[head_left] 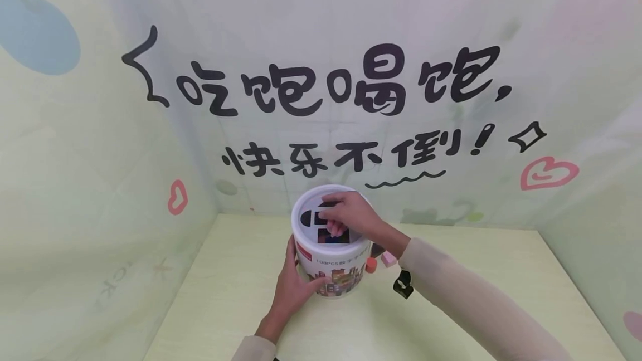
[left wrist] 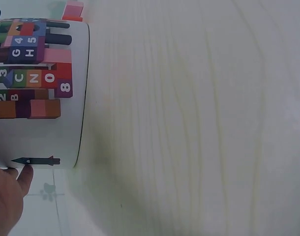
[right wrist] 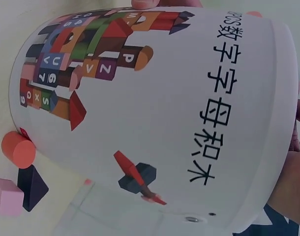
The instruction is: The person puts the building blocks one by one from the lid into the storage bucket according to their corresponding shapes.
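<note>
A white toy-block bucket (head_left: pixel 331 272) stands upright on the table, printed with colourful lettered blocks. Its white lid (head_left: pixel 312 200) has several dark cut-outs, among them a half-round hole (head_left: pixel 306 218) and a larger rectangular hole (head_left: pixel 326 237). My left hand (head_left: pixel 293 288) grips the bucket low on its left side, thumb across the front. Over the lid is my right hand (head_left: pixel 348 213), fingers bent down at the holes; I cannot tell whether they pinch anything. The right wrist view shows the bucket's side (right wrist: pixel 155 98) close up, with the right hand (right wrist: pixel 292 182) at its rim.
Beside the bucket on the right lie an orange-red cylinder (right wrist: pixel 18 150), a dark triangular block (right wrist: pixel 32 188) and a pink block (right wrist: pixel 7 196). The pale wood-grain table (head_left: pixel 225 294) meets printed cloth walls (head_left: pixel 100 183) at the back and both sides.
</note>
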Demonstrator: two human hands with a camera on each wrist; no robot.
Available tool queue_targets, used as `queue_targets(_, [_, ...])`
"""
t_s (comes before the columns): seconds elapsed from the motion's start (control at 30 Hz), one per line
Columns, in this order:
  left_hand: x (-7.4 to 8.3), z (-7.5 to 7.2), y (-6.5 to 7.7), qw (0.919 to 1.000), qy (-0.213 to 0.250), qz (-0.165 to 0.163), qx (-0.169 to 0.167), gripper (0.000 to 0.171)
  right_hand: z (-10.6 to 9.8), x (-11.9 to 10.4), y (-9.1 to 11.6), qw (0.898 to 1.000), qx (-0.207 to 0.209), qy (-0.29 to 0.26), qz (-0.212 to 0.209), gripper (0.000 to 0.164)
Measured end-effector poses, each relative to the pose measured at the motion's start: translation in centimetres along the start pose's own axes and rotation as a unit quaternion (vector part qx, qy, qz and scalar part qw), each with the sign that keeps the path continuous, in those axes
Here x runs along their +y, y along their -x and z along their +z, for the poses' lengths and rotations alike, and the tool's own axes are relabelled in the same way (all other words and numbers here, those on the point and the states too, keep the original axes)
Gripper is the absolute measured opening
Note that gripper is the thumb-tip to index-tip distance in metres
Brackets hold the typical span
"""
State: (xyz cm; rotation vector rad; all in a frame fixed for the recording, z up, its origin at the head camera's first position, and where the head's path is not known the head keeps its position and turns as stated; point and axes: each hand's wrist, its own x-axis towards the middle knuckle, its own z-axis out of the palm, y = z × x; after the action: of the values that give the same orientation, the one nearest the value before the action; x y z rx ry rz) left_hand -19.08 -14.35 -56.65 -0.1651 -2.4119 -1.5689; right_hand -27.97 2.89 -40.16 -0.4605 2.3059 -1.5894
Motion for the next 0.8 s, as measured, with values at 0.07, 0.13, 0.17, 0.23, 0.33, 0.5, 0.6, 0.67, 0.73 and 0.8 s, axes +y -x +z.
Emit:
queue_targets(0.07, [0.0,0.0,0.0,1.0000,0.002,0.004,0.001,0.123,-0.6,0.2,0.1,1.000,0.008,-0.001,0.003,0.045])
queue_targets(0.13, [0.0,0.0,0.0,1.0000,0.003,0.002,0.001,0.124,-1.1,0.4,0.2,1.000,0.013,0.000,0.004,0.046])
queue_targets(0.17, [0.0,0.0,0.0,1.0000,0.003,0.000,0.002,0.124,-1.3,0.4,0.3,1.000,0.016,0.001,0.007,0.046])
queue_targets(0.23, [-0.1,0.0,0.0,1.0000,0.004,-0.005,0.002,0.124,-1.8,0.4,0.5,1.000,0.021,0.001,0.013,0.048])
queue_targets(0.33, [-0.2,0.0,0.0,0.9999,0.004,-0.013,0.000,0.124,-2.5,0.5,0.7,0.999,0.033,-0.003,0.024,0.049])
queue_targets(0.5, [-0.3,0.0,-0.1,0.9999,0.000,-0.015,0.000,0.124,-4.0,1.1,1.0,0.998,0.052,-0.002,0.028,0.046])
queue_targets(0.6, [-0.4,0.1,0.0,0.9998,-0.001,-0.020,0.002,0.124,-4.8,1.7,1.2,0.998,0.058,-0.006,0.029,0.046])
queue_targets(0.67, [-0.4,0.1,0.0,0.9998,0.001,-0.020,0.001,0.124,-5.3,2.0,1.2,0.997,0.062,-0.013,0.033,0.046])
queue_targets(0.73, [-0.4,0.2,0.0,0.9998,0.003,-0.020,0.000,0.124,-5.8,2.2,1.3,0.997,0.065,-0.019,0.037,0.048])
queue_targets(0.8, [-0.3,0.1,0.0,0.9998,0.004,-0.019,-0.001,0.123,-6.2,2.4,1.4,0.996,0.071,-0.019,0.041,0.050])
